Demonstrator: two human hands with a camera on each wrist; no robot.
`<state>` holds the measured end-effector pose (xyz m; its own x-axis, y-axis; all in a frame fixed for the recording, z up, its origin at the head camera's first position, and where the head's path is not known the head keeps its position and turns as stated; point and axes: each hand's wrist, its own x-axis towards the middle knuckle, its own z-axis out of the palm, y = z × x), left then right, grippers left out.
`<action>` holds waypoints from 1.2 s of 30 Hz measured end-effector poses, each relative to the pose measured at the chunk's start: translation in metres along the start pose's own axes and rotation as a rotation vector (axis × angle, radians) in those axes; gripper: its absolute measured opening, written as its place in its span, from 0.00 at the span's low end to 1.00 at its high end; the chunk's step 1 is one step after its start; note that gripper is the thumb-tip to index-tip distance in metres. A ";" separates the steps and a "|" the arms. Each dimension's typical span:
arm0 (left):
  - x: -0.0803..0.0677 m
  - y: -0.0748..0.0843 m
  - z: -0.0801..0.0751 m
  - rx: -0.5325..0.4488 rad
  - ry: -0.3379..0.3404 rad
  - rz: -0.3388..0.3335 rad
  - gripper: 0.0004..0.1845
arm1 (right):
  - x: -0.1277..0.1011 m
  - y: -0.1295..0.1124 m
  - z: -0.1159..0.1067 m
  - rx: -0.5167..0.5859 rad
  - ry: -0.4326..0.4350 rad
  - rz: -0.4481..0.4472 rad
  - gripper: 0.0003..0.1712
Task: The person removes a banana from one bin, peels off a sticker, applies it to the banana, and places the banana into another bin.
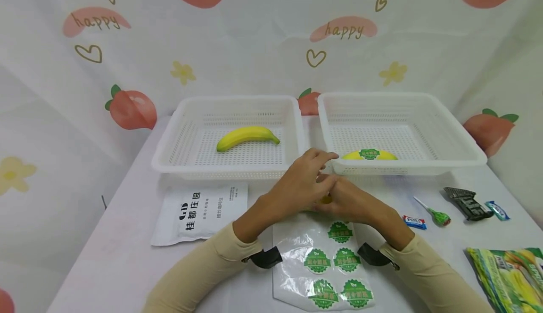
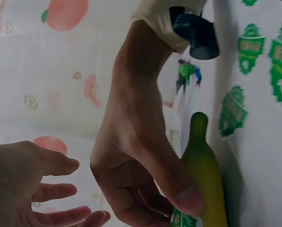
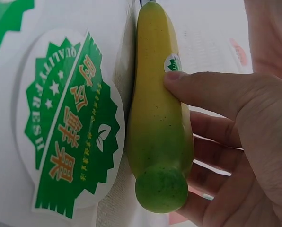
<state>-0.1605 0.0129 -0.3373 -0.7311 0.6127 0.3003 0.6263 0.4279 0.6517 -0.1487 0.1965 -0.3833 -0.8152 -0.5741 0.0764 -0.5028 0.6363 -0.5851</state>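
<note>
Yellow-green plastic banana [image 3: 160,123] lies at the sticker sheet [image 1: 326,261] edge on the worktop [image 1: 127,256], right hand [image 1: 352,202] curled round it, thumb on its small label. Left hand [image 1: 297,185] hovers beside, fingers loose. Best practice, judged: steady the fruit, press the label flat.

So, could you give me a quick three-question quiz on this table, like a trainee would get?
1. True or false: the left basket is empty.
2. Which hand grips the held banana by the sticker sheet? A the left, B the right, C neither.
3. Fill in: the lollipop near the table's right edge has a ____ head.

Key: 1 false, a plain banana lies in it; 2 B, the right hand; 3 green.
</note>
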 end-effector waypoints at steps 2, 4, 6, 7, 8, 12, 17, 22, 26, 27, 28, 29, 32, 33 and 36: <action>0.009 -0.001 0.003 -0.030 0.002 -0.012 0.25 | 0.000 0.000 0.000 0.018 0.008 0.004 0.33; 0.016 -0.003 0.006 -0.063 0.006 -0.030 0.24 | -0.001 0.000 0.000 0.028 0.017 0.011 0.35; 0.022 -0.005 0.010 -0.094 0.022 -0.041 0.22 | 0.000 0.000 0.000 0.033 0.027 0.020 0.36; 0.024 -0.006 0.012 -0.106 0.031 -0.043 0.21 | 0.000 0.000 0.000 0.037 0.026 0.024 0.36; 0.026 -0.007 0.013 -0.113 0.040 -0.046 0.20 | 0.000 0.000 0.000 0.038 0.023 0.030 0.36; 0.029 -0.009 0.017 -0.108 0.063 -0.054 0.17 | 0.001 -0.001 -0.003 0.036 -0.015 0.051 0.33; 0.030 -0.008 0.020 -0.068 0.073 -0.097 0.17 | -0.003 0.000 -0.011 0.016 -0.099 0.113 0.29; 0.029 -0.006 0.023 -0.027 0.073 -0.145 0.22 | -0.012 -0.002 -0.029 -0.014 -0.139 0.132 0.28; 0.027 -0.007 0.027 -0.051 0.074 -0.161 0.25 | -0.027 -0.009 -0.053 -0.044 -0.138 0.185 0.26; 0.027 -0.008 0.028 -0.065 0.076 -0.163 0.26 | -0.032 -0.010 -0.061 -0.058 -0.135 0.195 0.25; 0.027 -0.009 0.029 -0.082 0.080 -0.163 0.27 | -0.038 -0.012 -0.068 -0.066 -0.131 0.209 0.25; 0.026 -0.010 0.031 -0.099 0.086 -0.162 0.27 | -0.043 -0.013 -0.076 -0.079 -0.122 0.215 0.24; 0.026 -0.011 0.036 -0.145 0.111 -0.159 0.28 | -0.060 -0.014 -0.099 -0.122 -0.085 0.225 0.24; 0.026 -0.012 0.038 -0.163 0.115 -0.162 0.28 | -0.065 -0.013 -0.107 -0.140 -0.065 0.223 0.24; 0.026 -0.011 0.043 -0.206 0.110 -0.183 0.30 | -0.075 -0.010 -0.128 -0.193 0.001 0.232 0.26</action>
<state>-0.1753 0.0529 -0.3670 -0.8588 0.4575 0.2307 0.4213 0.3741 0.8262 -0.1188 0.2988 -0.2800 -0.9149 -0.4016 -0.0406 -0.3485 0.8366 -0.4227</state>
